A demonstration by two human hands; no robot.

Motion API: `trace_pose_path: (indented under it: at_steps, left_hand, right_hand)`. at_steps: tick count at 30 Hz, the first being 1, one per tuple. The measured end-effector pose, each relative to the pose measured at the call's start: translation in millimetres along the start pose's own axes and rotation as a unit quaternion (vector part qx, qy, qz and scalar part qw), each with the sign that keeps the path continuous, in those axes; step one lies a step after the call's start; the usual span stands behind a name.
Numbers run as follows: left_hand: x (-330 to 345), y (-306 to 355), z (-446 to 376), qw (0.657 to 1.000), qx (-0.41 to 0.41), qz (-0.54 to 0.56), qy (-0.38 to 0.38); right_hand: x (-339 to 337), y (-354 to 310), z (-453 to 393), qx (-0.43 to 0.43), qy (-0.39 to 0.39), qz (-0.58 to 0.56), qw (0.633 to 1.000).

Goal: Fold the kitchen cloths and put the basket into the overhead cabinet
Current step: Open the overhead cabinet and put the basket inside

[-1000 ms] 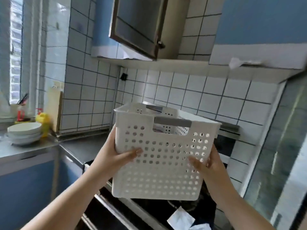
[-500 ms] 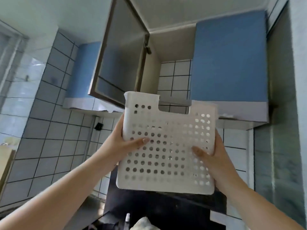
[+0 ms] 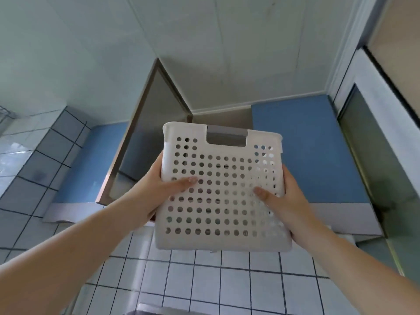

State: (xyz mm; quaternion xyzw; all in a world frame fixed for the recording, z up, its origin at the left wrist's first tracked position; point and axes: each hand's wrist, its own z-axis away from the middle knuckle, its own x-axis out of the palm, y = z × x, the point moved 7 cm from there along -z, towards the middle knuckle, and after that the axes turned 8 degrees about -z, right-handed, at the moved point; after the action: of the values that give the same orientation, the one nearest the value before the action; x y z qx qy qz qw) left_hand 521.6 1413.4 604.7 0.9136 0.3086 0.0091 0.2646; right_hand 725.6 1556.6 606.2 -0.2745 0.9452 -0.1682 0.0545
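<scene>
I hold a white perforated plastic basket with a grey handle slot up in front of the open overhead cabinet. My left hand grips its left side, thumb across the near wall. My right hand grips the right side, thumb on the near wall too. The basket's top edge reaches into the cabinet opening and hides most of the inside. Its contents are hidden; no cloths show.
The cabinet's door swings open to the left of the basket. A shut blue cabinet door sits to the right. White tiled wall runs below, ceiling panels above, and a tall unit stands at far right.
Both hands have lifted the basket from above the stove up to the overhead cabinet. My view has tilted upward, so the counter and stove have left the frame.
</scene>
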Motion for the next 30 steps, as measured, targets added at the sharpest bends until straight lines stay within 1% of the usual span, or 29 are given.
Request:
trace_pose_path:
  at_steps: [4,10,12,15,20,23,30]
  left_hand:
    - [-2,-6,-36,1.0,0.027,-0.009,-0.008]
    - [6,-16,-83,0.997,0.054,-0.034,-0.038]
    - [6,-21,-97,0.997,0.059,-0.038,-0.036]
    - [10,-40,-122,0.997,0.067,-0.039,-0.028]
    - [18,-72,-151,0.995,0.089,-0.039,-0.016]
    - [19,-98,-168,0.996,0.088,-0.03,-0.011]
    - [12,-165,-204,0.997,0.068,0.0,-0.039]
  right_hand:
    - [1,7,-34,-0.034,-0.011,0.017,0.999]
    - [-10,37,-77,-0.049,-0.013,0.006,0.999]
    - [-13,47,-92,-0.06,-0.015,0.0,0.998]
    - [-15,69,-115,-0.071,-0.024,0.002,0.997]
    - [-21,108,-139,-0.084,-0.012,0.01,0.996]
    - [-22,134,-148,-0.085,-0.01,0.015,0.996]
    - [-11,183,-167,-0.073,-0.006,0.054,0.996]
